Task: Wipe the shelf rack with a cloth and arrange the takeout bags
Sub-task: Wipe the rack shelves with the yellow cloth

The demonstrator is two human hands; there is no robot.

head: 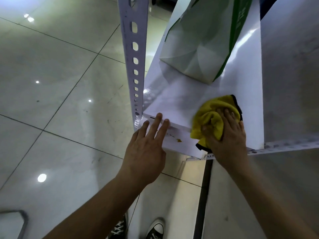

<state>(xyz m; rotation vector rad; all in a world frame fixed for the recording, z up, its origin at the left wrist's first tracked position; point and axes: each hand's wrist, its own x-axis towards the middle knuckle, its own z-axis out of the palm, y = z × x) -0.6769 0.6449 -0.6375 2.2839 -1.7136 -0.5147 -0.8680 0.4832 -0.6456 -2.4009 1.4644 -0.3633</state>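
Observation:
A white shelf board (181,99) of the metal rack runs away from me. My right hand (227,135) presses a bunched yellow cloth (214,116) with a dark edge onto the board's near right corner, fingers spread over it. My left hand (146,145) rests with straight fingers on the board's front edge, left of the cloth. A white takeout bag with green trim (198,47) stands on the board farther back. A small yellow-brown spot (179,140) marks the front edge between my hands.
A perforated white upright post (133,54) rises at the shelf's left corner. A perforated rail (276,149) runs right from the near corner along a grey wall (290,83). Glossy floor tiles (60,100) lie to the left; my sneakers (155,229) are below.

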